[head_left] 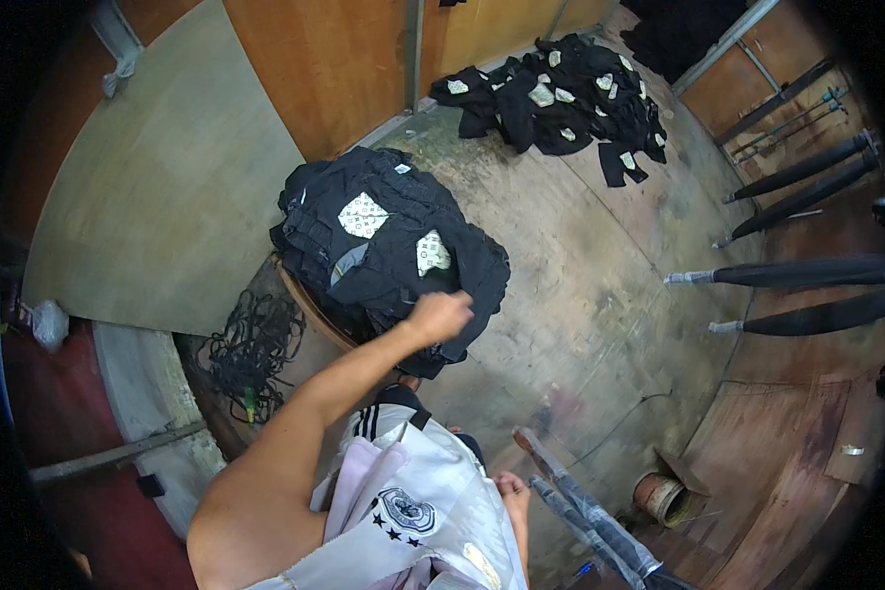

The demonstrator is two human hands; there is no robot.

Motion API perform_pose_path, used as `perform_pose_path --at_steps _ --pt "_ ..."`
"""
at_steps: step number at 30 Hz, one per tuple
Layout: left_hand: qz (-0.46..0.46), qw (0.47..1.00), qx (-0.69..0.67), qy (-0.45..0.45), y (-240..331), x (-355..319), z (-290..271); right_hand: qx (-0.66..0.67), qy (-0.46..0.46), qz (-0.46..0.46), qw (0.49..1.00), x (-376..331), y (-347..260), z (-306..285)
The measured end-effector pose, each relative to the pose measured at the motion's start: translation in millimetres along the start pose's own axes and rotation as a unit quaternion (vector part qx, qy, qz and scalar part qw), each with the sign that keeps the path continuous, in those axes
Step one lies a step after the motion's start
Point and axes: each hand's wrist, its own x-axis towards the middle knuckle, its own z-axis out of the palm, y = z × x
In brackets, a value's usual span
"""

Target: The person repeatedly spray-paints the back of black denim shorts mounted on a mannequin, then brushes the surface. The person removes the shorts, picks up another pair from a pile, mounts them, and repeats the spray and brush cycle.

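Note:
A heap of black garments (383,246) with white patterned labels lies on a round wooden stool or basket (310,313) on the concrete floor. My left hand (441,315) reaches out over the heap's near edge, with its fingers closed on a fold of black cloth. My right hand (511,488) hangs low by my hip, beside a bundle of long dark rods wrapped in clear plastic (585,516). Whether it grips the bundle is unclear. I wear a white sports shirt (413,501).
A second heap of black garments (560,93) lies by the far wooden wall. A tangle of black cord (251,349) sits left of the stool, next to a plywood sheet (167,177). Long black rolled items (806,270) lie at the right, and a small round tin (659,494) stands near them.

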Motion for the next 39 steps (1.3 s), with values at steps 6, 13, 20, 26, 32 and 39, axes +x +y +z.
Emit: perform_pose_path --at_steps 6,13,20,26,32,39 --pt "0.316 0.89 -0.027 -0.327 137.5 -82.9 27.8 0.19 0.003 -0.106 0.976 56.6 -110.5 40.2" --pt "0.29 0.861 -0.184 -0.374 151.4 -118.5 22.7 -0.166 0.11 -0.249 0.948 73.1 -194.6 74.6" --pt "-0.166 0.83 -0.492 -0.203 91.7 -44.7 9.6 -0.151 0.148 -0.346 0.914 -38.8 -202.1 37.6" --pt "-0.186 0.581 -0.685 -0.398 164.4 15.9 5.6 -0.037 0.206 -0.299 0.931 -78.5 -169.4 42.3" --pt "-0.092 0.761 -0.532 -0.36 247.8 -50.8 32.1 0.241 0.265 -0.182 0.916 -105.0 -129.8 37.9" --pt "-0.055 0.759 -0.448 -0.47 253.1 -168.2 93.5 0.196 0.279 -0.012 0.94 -114.9 -50.6 -7.6"
